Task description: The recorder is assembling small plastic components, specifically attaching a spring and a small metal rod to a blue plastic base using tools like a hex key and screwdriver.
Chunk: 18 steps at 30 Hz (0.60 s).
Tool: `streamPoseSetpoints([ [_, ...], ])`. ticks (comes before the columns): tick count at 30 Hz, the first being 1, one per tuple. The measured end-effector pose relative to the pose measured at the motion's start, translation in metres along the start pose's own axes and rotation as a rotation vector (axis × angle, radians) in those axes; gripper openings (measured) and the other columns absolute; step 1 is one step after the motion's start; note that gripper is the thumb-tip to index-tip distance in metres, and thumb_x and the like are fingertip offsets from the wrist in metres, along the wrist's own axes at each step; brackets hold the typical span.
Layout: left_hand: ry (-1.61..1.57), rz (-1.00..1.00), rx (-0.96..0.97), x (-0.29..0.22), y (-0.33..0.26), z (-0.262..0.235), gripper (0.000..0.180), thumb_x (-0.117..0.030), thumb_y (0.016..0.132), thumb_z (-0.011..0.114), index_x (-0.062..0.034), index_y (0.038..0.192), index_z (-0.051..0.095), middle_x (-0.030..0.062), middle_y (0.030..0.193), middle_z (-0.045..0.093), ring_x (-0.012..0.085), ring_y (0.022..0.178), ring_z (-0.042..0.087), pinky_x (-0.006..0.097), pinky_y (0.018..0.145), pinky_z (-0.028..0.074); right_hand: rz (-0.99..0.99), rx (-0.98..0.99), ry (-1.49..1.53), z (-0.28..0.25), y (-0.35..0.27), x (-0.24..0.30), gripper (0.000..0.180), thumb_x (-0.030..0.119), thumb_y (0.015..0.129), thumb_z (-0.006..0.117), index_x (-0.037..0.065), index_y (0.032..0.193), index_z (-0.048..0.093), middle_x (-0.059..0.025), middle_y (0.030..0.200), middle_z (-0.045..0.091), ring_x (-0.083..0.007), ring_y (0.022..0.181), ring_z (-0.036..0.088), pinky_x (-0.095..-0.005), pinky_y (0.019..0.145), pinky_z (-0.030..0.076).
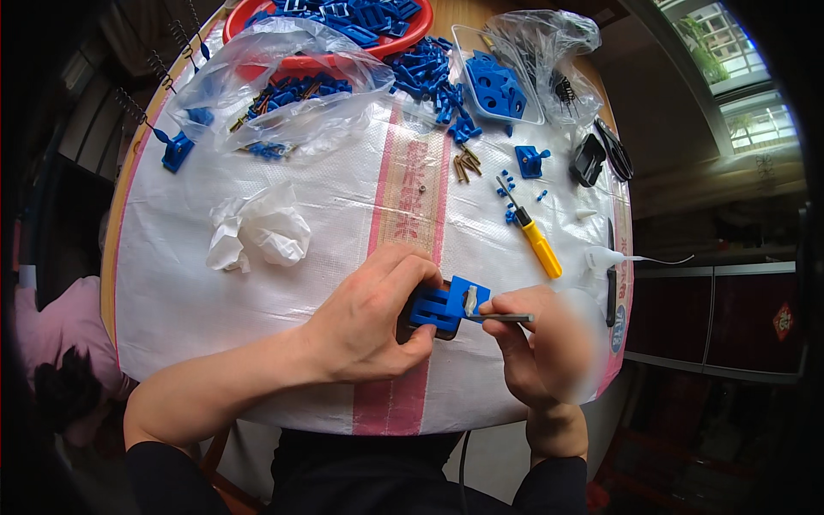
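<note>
1. Step in hand, as I judge it: close fitting or cleaning work on a blue slotted block (429, 314), low on the white woven sheet (300, 360), nearest the wearer, across its pink stripe.
2. Left hand (367, 319): thumb and fingers closed around the block's left side.
3. Right hand (545, 343): pinching a slim grey bar (513, 318) by thumb and fingertips, its inner end at the block's right; contact unclear.
4. Next move probably calls for a steady left grip and small, controlled bar movements.
5. Block: bright blue, parallel slots, a raised plate (462, 289) at its right with a pale lump (470, 299); on it or in an opening, cannot tell. Dark rounded edge beneath, mostly hidden.
</note>
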<state>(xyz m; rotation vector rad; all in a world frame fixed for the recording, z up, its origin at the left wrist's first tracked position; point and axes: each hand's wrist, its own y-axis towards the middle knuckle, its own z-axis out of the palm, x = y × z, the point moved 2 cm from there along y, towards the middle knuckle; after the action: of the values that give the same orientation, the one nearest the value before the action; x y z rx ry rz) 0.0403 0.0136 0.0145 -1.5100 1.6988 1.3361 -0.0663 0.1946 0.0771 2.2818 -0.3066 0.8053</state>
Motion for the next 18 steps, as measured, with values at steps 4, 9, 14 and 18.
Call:
streamPoseSetpoints([
  [4,-0.012,0.028,-0.006,-0.001,0.002,-0.001,0.045,-0.003,0.073,0.073,0.0024,0.114,0.056,0.0207,0.111,0.060,0.0394,0.106,0.061,0.046,0.096,0.052,0.019,0.044,0.005,0.000,-0.002,-0.002,0.034,-0.009,0.076,0.086,-0.002,0.107,0.074,-0.0151,0.090,0.076,-0.0271,0.077,0.074,-0.0341,0.065,0.058],
  [9,-0.047,0.012,0.025,-0.003,0.003,-0.004,0.049,-0.003,0.072,0.073,0.0029,0.118,0.056,0.0214,0.114,0.061,0.0401,0.110,0.062,0.046,0.098,0.052,0.099,0.027,0.002,-0.003,-0.005,-0.002,0.031,-0.009,0.078,0.085,-0.003,0.106,0.073,-0.0150,0.090,0.076,-0.0259,0.078,0.074,-0.0330,0.068,0.058],
  [14,-0.040,-0.026,0.029,-0.003,0.001,-0.004,0.051,0.000,0.074,0.077,0.0004,0.122,0.058,0.0199,0.118,0.061,0.0370,0.109,0.065,0.042,0.094,0.055,0.253,-0.165,0.021,-0.002,-0.015,-0.007,0.022,-0.008,0.086,0.082,-0.005,0.105,0.070,-0.0149,0.093,0.075,-0.0232,0.082,0.073,-0.0315,0.074,0.058],
  [18,-0.028,-0.051,0.020,-0.004,0.000,-0.004,0.051,-0.001,0.074,0.078,0.0002,0.121,0.058,0.0196,0.116,0.062,0.0366,0.104,0.066,0.041,0.089,0.057,0.202,-0.129,-0.013,0.001,-0.011,-0.011,0.022,-0.007,0.087,0.081,-0.005,0.106,0.070,-0.0147,0.093,0.075,-0.0229,0.083,0.073,-0.0312,0.074,0.058],
])
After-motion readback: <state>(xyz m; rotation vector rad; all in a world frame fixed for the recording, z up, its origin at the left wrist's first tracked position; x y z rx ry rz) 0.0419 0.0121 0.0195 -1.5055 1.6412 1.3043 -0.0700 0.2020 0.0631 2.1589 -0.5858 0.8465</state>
